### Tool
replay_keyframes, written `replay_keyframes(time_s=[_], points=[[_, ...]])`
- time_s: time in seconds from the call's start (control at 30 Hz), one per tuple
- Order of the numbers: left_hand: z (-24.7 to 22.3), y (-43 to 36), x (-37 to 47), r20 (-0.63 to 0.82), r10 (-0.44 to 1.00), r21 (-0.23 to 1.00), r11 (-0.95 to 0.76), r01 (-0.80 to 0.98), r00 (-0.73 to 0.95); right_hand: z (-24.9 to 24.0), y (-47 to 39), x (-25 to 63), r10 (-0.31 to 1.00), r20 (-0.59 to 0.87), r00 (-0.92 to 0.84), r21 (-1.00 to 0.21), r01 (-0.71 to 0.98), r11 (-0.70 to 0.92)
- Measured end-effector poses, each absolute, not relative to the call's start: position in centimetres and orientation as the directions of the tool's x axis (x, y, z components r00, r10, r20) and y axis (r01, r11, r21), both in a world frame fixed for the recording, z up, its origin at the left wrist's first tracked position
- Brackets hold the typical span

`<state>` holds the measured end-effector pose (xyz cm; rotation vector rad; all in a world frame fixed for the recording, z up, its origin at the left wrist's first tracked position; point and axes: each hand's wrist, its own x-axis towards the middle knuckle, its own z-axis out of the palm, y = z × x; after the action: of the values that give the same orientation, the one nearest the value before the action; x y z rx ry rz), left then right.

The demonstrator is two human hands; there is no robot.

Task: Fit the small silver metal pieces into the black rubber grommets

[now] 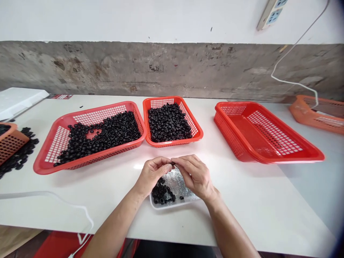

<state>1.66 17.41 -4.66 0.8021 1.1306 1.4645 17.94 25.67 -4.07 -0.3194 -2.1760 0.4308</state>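
Note:
The fingertips of my left hand [153, 173] and my right hand [197, 175] meet above a shallow translucent plastic tray [176, 207]. Pinched between them is a small black part [172, 163], mostly covered by the fingers, so its exact shape is hidden. Below, black ring-shaped parts [162, 193] lie heaped in the tray's left side. Many tiny shiny pieces [174, 182] are spread over the tray's middle and right; they are too small to name. My right hand and wrist hide the tray's right portion.
Two red baskets [88, 163] [174, 144] of black rings stand behind the tray. To the right is another red basket [242, 129]. An orange basket [9, 147] and loose black parts [23, 154] sit at far left. A white cable [53, 194] crosses the left front.

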Motion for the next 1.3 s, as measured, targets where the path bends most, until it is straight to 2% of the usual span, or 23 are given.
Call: replay_keyframes(time_s=[0.23,0.3,0.47,0.67,0.83,1.13,1.3], points=[[-4.61,17.35,1.65,-0.097,0.974,0.942,0.024,-0.335,-0.204,-4.19,25.91,17.87,0.311,0.713,-0.629,-0.343,0.075,0.936],[-4.59,17.35,1.66,-0.099,0.973,0.941,0.023,-0.338,-0.21,-4.18,25.87,17.84,0.331,0.697,-0.636,-0.378,0.066,0.923],[-4.62,17.4,1.6,-0.087,0.978,0.945,0.021,-0.328,-0.189,-3.99,25.63,17.84,0.437,0.615,-0.657,-0.554,0.035,0.832],[-4.71,17.36,1.68,-0.086,0.978,0.945,0.019,-0.327,-0.192,-3.89,25.67,17.81,0.471,0.581,-0.664,-0.588,0.059,0.807],[-4.57,17.4,1.65,-0.075,0.978,0.944,0.006,-0.331,-0.194,-3.88,25.67,17.73,0.46,0.585,-0.668,-0.545,0.096,0.833],[-4.76,17.36,1.85,-0.072,0.974,0.959,0.008,-0.282,-0.215,-3.84,25.95,17.88,0.355,0.62,-0.699,-0.367,0.142,0.919],[-4.83,17.4,1.95,-0.061,0.968,0.969,-0.001,-0.248,-0.243,-4.01,26.19,18.05,0.311,0.611,-0.728,-0.342,0.112,0.933]])
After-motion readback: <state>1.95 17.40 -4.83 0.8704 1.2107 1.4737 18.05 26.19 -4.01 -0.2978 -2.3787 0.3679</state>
